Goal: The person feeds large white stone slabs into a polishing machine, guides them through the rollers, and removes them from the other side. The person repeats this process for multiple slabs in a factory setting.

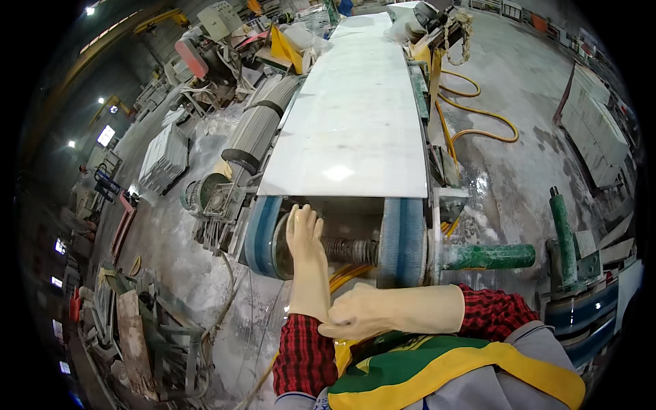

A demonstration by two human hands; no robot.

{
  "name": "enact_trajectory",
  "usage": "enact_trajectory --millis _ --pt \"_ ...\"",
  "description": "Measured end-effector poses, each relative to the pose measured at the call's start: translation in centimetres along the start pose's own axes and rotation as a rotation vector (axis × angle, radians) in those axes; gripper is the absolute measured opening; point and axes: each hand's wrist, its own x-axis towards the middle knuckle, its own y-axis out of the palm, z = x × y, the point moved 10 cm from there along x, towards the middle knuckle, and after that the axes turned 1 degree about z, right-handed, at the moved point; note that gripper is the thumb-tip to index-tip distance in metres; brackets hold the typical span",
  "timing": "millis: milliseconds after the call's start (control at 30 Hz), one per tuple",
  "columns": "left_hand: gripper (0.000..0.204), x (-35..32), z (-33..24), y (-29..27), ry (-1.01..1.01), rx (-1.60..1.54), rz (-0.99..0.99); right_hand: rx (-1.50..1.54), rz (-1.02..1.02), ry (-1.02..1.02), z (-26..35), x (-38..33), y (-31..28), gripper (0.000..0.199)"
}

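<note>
My left hand (305, 236), in a long cream rubber glove, is raised before the near edge of a white stone slab (352, 143). Its fingers are stretched out and hold nothing. Across my body reaches my right hand (352, 314), in a matching glove, its fingers closed on the cuff of the left glove (311, 297) at the wrist. The slab lies on a belt conveyor, whose blue belts (402, 239) wrap over rollers at the near end. Red and black checked sleeves cover both forearms.
A green post (488, 256) juts out right of the conveyor. Yellow hoses (488, 133) loop over the wet floor. Stacked slabs (164, 158) stand at left, more (594, 130) at right. A scrap-filled metal frame (154, 335) sits at lower left.
</note>
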Motion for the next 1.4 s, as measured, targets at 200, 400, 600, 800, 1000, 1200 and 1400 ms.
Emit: enact_trajectory --millis 200,400,600,800,1000,1200,1400 --pt "0.052 4.7 0.0 -6.3 -0.249 0.070 0.141 0.429 -0.464 -0.060 -1.8 6.9 -1.3 0.053" --pt "0.033 3.6 -4.7 -21.8 -0.463 -0.119 -0.052 1.188 -0.441 0.761 -19.4 10.3 6.7 0.057" --pt "0.040 -2.6 -5.0 -37.8 -0.748 0.228 -0.267 1.756 -1.094 0.916 -31.4 11.0 6.9 0.065" --pt "0.037 -3.2 -4.0 -35.8 -0.810 0.197 -0.277 1.733 -1.825 0.661 -45.4 12.4 5.8 0.047" --pt "0.028 1.1 -8.8 -28.5 -0.655 0.122 -0.216 1.629 -2.058 0.516 -49.5 14.8 6.8 0.042" --pt "0.033 7.6 -5.9 -31.7 -0.558 0.340 -0.194 1.899 -1.951 0.388 -44.8 13.9 6.8 0.066" --pt "0.045 13.2 -5.0 -18.9 -0.326 0.725 0.265 1.202 -1.459 0.962 -29.4 8.1 13.2 0.048"
